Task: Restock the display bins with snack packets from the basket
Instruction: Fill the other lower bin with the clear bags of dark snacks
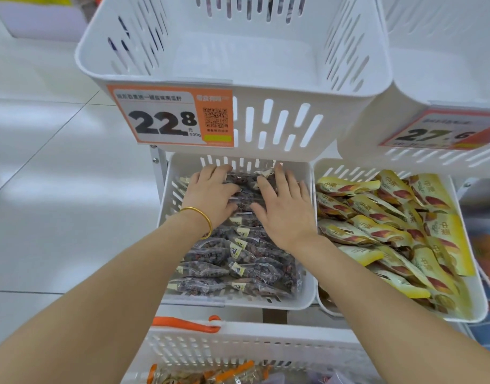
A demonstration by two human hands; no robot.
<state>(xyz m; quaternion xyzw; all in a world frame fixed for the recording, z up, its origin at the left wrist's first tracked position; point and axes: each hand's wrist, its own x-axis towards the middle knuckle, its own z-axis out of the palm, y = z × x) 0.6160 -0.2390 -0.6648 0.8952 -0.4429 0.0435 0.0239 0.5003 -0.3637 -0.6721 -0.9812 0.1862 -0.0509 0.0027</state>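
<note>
At the far top, a large white slotted upper bin (232,51), its bare floor in view. Under it, at centre, a lower bin (266,303) packed with clear packets of dark snacks (238,261). Just beside it on the right, a second bin (475,306) heaped with yellow packets (390,217). Nearest, the white basket (266,332) with an orange handle (188,324), more packets (227,374) inside. Laid flat on the far dark packets: left hand (210,195), fingers straight and close together, reaching the far wall; right hand (287,209), fingers spread. Orange price tag (171,117) on the upper bin's near wall. Gold bangle (195,209) on the left wrist.
</note>
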